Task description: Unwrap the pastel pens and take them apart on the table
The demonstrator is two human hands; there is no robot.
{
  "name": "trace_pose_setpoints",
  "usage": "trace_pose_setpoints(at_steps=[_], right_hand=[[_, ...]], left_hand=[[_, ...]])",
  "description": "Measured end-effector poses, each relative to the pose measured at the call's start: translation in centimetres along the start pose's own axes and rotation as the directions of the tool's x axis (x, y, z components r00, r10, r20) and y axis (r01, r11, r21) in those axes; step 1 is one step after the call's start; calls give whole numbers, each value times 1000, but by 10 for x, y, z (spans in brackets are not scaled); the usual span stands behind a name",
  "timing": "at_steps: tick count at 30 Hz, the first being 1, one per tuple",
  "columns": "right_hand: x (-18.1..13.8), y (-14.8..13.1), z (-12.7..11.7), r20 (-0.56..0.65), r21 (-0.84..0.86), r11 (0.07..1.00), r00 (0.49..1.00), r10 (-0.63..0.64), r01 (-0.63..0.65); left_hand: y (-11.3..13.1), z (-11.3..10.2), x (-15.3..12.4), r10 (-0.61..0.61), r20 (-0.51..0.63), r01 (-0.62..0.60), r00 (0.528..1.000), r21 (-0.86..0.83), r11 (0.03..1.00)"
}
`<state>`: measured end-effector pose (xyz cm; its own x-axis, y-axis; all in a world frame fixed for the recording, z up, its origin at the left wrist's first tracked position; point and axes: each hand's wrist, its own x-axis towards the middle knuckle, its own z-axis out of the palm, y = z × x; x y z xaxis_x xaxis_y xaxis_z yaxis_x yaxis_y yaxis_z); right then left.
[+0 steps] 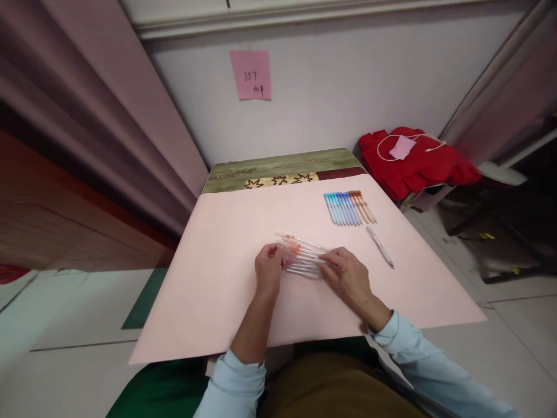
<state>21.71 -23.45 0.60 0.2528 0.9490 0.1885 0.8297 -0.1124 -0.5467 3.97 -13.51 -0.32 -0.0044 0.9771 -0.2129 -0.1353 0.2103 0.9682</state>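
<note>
A pile of several clear and pinkish pens [302,255] lies on the pink sheet [226,244] in front of me. My left hand [268,270] pinches the left end of the pile with bent fingers. From the other side, my right hand [346,276] closes its fingers on the right end. A neat row of several blue and orange pens [349,208] lies further back on the right. One single pale pen [380,247] rests apart between that row and my right hand.
The pink sheet covers a small table whose green patterned top [278,168] shows at the far edge. A red cloth bundle [413,162] with a cable sits to the right. A pink note [250,74] hangs on the wall. Curtains hang on the left.
</note>
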Motion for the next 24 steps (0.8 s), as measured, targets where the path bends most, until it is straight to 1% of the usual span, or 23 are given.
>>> trace_pose_setpoints(at_steps=[2,4,6,7,8,10,12,13,15,17,19,20,21,22,23,24], right_hand=[[-1,-1,3,-12,-32,999,1000,-25,24],[-1,4,0,-47,-37,998,998,-44,42],[1,16,-9,-109,-32,999,993,-44,41],[2,25,-16,-144,-39,999,989,-26,21],[4,35,-24,-180,-56,998,984,5,-15],[6,58,-42,-245,-155,972,960,134,-175],[6,80,-59,-261,-293,896,929,262,-335],[6,89,-66,-255,-351,851,914,315,-391],[4,101,-76,-182,-414,803,903,388,-428],[3,105,-80,-118,-417,803,901,417,-426],[3,98,-80,-105,-346,830,897,429,-437],[2,90,-78,-104,-268,858,898,427,-439],[2,80,-75,-93,-155,886,899,427,-437],[1,67,-69,-59,-4,914,913,404,-405],[0,52,-63,24,208,915,937,349,-346],[-1,37,-54,133,426,849,950,283,-313]], left_hand=[[-2,-1,2,23,-4,-22,1000,56,998],[-1,-3,4,13,-13,-12,1000,90,996],[2,-5,5,-5,-32,10,999,146,989],[4,-6,5,-13,-40,20,999,183,983],[6,-7,6,-19,-42,28,999,222,975],[9,-7,6,-23,-35,32,999,280,960],[11,-7,6,-20,-30,28,999,301,953],[11,-7,5,-18,-29,25,999,299,954],[13,-7,4,-5,-24,11,1000,270,963],[15,-8,1,22,-15,-18,1000,210,977],[19,-9,-3,35,-9,-33,999,107,994],[21,-9,-6,24,1,-24,1000,46,999],[24,-8,-9,3,24,-2,1000,-16,1000],[27,-6,-14,-28,61,33,998,-72,997],[30,-3,-18,-64,111,77,992,-115,990],[33,0,-23,-100,171,126,980,-143,982]])
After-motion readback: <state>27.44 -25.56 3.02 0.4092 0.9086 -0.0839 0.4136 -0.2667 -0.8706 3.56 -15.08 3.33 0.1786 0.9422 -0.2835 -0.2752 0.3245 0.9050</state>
